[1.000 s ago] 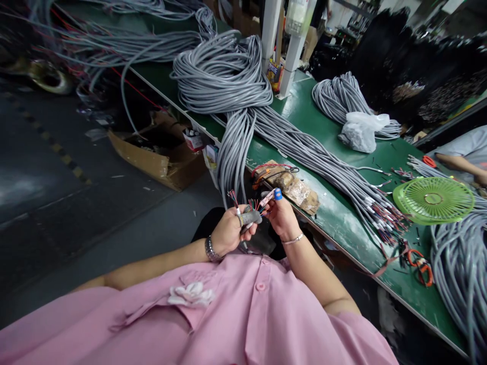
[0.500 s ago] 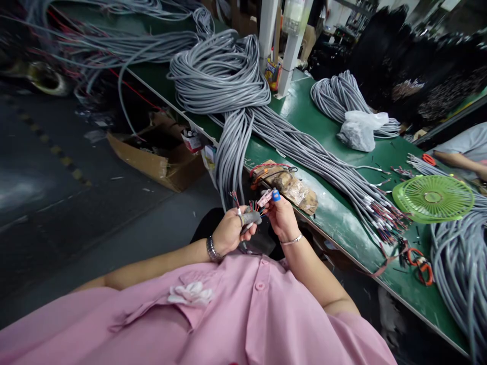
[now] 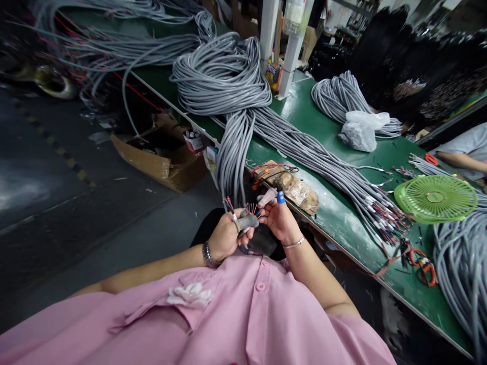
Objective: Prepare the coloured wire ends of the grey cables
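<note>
My left hand (image 3: 224, 235) is closed around the stripped end of a grey cable (image 3: 247, 222). Thin coloured wires (image 3: 251, 208) fan up out of it, red and green among them. Another small bunch of wire ends (image 3: 229, 204) sticks up beside the left thumb. Just right of the fan is my right hand (image 3: 281, 220), with its thumb raised and apart from the index finger. That thumb wears a blue cover (image 3: 280, 197), and a pale pinkish cover (image 3: 267, 197) is on the index finger. The lower right fingers are close to the wires; whether they touch is unclear.
On the green table (image 3: 304, 121) lie a big grey cable coil (image 3: 220, 76), a cable bundle with stripped ends (image 3: 384, 213), a taped brown block (image 3: 294, 187), a green fan (image 3: 436, 197) and orange-handled scissors (image 3: 424, 266). A cardboard box (image 3: 160, 162) is on the floor. A co-worker's arm (image 3: 458, 159) shows at right.
My right thumb has lifted away from the index finger, and the right hand has shifted slightly right. My left hand still grips the cable, a little lower and further left.
</note>
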Demonstrator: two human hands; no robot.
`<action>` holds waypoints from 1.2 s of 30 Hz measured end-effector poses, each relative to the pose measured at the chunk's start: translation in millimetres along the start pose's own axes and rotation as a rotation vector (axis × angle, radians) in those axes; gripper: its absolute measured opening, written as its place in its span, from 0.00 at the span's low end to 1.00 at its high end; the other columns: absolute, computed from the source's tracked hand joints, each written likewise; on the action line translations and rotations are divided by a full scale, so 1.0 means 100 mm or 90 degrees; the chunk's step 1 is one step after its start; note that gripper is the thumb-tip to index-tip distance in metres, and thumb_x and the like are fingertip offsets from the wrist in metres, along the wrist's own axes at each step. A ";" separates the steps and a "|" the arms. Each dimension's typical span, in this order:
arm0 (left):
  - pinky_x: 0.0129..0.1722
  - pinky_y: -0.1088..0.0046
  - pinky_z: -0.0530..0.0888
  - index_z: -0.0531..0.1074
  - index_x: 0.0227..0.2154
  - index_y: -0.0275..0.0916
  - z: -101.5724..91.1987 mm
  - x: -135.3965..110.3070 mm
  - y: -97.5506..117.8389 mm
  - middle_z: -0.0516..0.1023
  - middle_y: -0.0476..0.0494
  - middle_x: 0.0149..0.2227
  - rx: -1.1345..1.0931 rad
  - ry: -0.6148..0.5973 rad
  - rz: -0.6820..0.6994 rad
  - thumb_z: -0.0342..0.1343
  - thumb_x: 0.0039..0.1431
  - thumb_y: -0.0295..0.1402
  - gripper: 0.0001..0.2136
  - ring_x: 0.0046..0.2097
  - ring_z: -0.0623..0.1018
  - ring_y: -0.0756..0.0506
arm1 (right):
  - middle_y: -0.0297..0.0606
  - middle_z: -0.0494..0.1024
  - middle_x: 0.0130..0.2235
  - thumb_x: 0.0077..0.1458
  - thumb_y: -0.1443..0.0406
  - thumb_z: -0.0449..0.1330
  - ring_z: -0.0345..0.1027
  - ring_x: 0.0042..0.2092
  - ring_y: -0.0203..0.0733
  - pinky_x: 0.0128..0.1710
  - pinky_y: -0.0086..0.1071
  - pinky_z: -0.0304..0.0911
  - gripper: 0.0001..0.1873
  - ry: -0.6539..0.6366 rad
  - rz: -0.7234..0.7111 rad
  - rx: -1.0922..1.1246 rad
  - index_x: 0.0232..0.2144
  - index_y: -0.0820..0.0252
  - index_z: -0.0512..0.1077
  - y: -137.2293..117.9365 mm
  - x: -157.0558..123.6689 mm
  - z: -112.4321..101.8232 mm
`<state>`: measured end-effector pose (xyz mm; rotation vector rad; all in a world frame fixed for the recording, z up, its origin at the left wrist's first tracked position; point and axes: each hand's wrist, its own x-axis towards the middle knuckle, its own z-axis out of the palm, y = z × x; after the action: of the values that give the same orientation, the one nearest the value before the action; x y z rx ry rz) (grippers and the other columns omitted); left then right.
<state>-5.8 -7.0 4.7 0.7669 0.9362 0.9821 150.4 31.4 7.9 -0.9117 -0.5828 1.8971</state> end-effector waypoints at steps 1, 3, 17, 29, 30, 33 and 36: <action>0.12 0.80 0.56 0.68 0.24 0.36 0.00 0.00 0.00 0.72 0.50 0.16 -0.002 0.008 0.001 0.61 0.51 0.40 0.12 0.14 0.65 0.54 | 0.35 0.74 0.30 0.49 0.41 0.57 0.65 0.26 0.31 0.24 0.25 0.65 0.30 -0.010 0.003 -0.011 0.34 0.62 0.73 0.01 -0.02 0.00; 0.12 0.80 0.55 0.68 0.25 0.37 -0.01 0.01 -0.01 0.72 0.50 0.16 -0.006 0.023 -0.002 0.61 0.51 0.40 0.12 0.14 0.66 0.54 | 0.34 0.74 0.29 0.47 0.44 0.62 0.65 0.27 0.32 0.25 0.25 0.65 0.26 -0.028 0.004 -0.037 0.32 0.62 0.73 0.04 -0.07 0.00; 0.13 0.80 0.55 0.67 0.24 0.36 -0.01 -0.01 -0.03 0.72 0.51 0.16 0.002 0.035 -0.003 0.61 0.50 0.39 0.12 0.14 0.66 0.54 | 0.30 0.70 0.23 0.44 0.62 0.70 0.60 0.23 0.29 0.25 0.26 0.57 0.12 0.067 -0.108 -0.096 0.26 0.62 0.72 0.25 -0.21 0.10; 0.12 0.81 0.57 0.68 0.25 0.37 0.06 0.00 0.10 0.70 0.52 0.15 -0.062 0.037 -0.023 0.61 0.49 0.40 0.12 0.14 0.64 0.54 | 0.34 0.73 0.29 0.50 0.43 0.59 0.61 0.25 0.31 0.25 0.26 0.62 0.26 0.054 -0.057 -0.029 0.33 0.61 0.73 0.13 -0.02 -0.11; 0.12 0.80 0.57 0.67 0.25 0.37 0.06 0.01 0.10 0.70 0.52 0.15 -0.065 0.035 -0.024 0.62 0.48 0.40 0.12 0.14 0.64 0.54 | 0.34 0.73 0.30 0.50 0.43 0.59 0.60 0.25 0.31 0.24 0.26 0.62 0.26 0.034 -0.055 -0.041 0.34 0.60 0.73 0.11 0.02 -0.10; 0.12 0.80 0.56 0.67 0.24 0.37 0.07 0.03 0.10 0.69 0.52 0.14 -0.068 0.029 -0.020 0.62 0.47 0.40 0.12 0.14 0.64 0.54 | 0.31 0.71 0.26 0.48 0.45 0.62 0.54 0.22 0.29 0.21 0.25 0.55 0.23 0.048 -0.124 -0.101 0.31 0.60 0.73 0.10 0.10 -0.06; 0.11 0.81 0.56 0.68 0.24 0.36 0.06 0.06 0.09 0.69 0.51 0.14 -0.054 0.026 -0.014 0.62 0.48 0.40 0.13 0.14 0.63 0.55 | 0.30 0.68 0.21 0.50 0.46 0.61 0.50 0.21 0.29 0.21 0.26 0.50 0.22 0.153 -0.249 -0.190 0.25 0.60 0.71 0.14 0.13 -0.05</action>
<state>-1.4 1.0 13.2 0.6656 0.9302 1.0154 142.8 36.0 -9.5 -1.1064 -0.8420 1.3505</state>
